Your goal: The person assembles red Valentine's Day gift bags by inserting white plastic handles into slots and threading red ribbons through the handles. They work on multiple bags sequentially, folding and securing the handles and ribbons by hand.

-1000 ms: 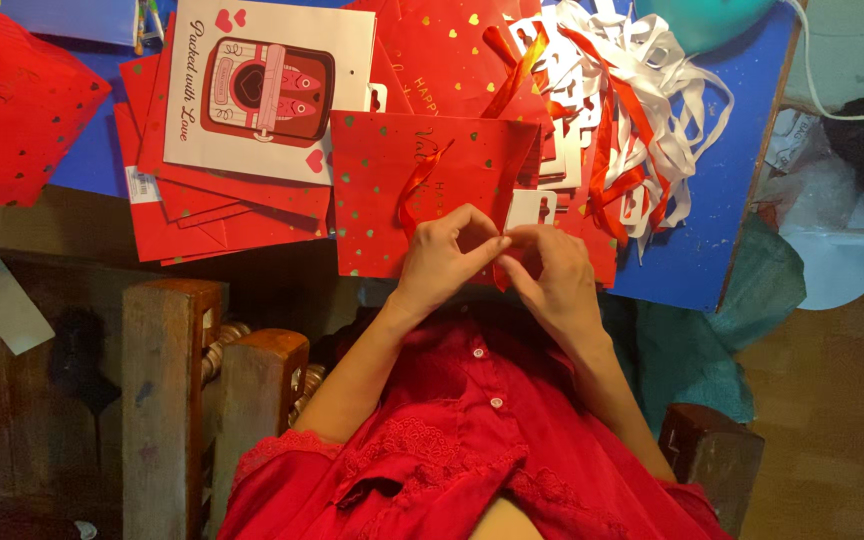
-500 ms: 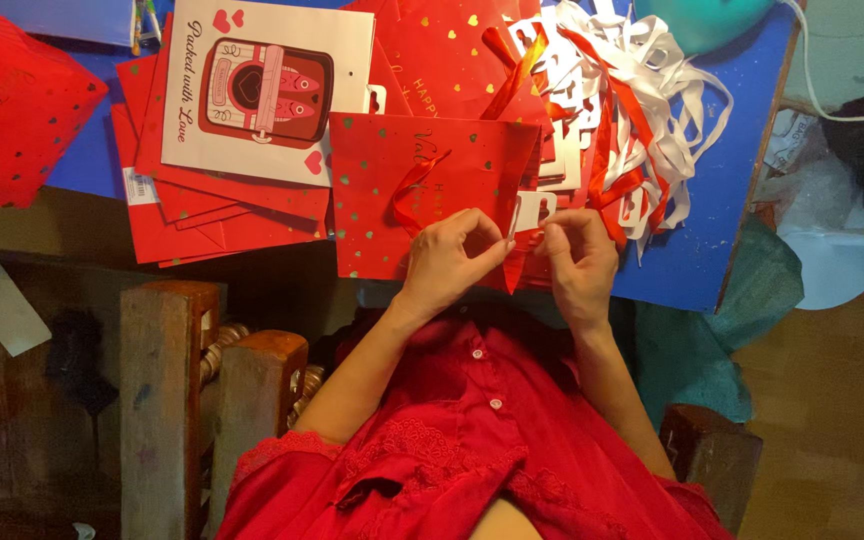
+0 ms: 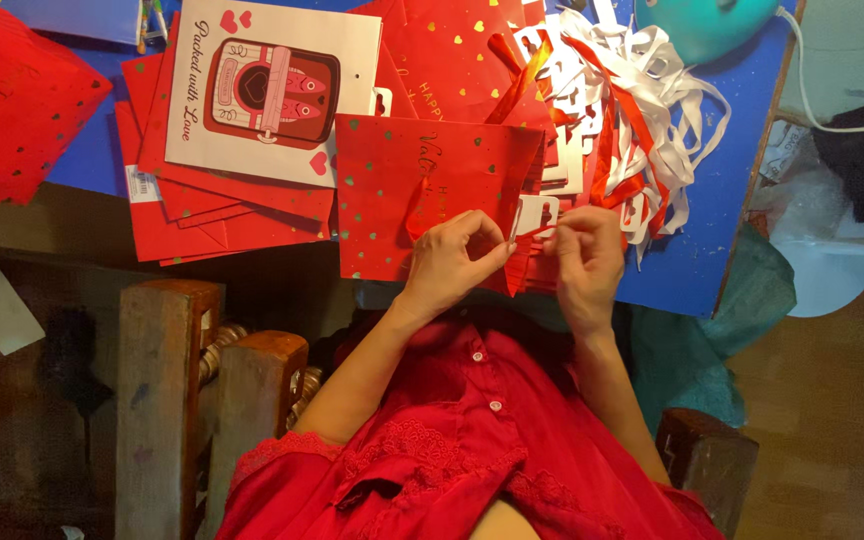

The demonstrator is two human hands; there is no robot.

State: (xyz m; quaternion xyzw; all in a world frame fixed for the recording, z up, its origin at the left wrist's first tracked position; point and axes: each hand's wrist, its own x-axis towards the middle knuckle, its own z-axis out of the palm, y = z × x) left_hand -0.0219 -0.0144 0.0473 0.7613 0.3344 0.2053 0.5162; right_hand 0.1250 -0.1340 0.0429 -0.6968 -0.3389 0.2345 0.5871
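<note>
The left hand (image 3: 449, 265) has its fingers pinched closed on the edge of a small white hang tab (image 3: 534, 213). The right hand (image 3: 586, 255) pinches the same tab from the other side, fingers closed. Both hands work at the near edge of a red gift bag (image 3: 392, 190) lying flat on the blue worktop (image 3: 702, 240). One white card with a red picture (image 3: 270, 90) tops a stack of flat red bags (image 3: 167, 215); their number cannot be told. A heap of white tabs and red ribbons (image 3: 632, 120) lies beyond the hands, uncounted.
</note>
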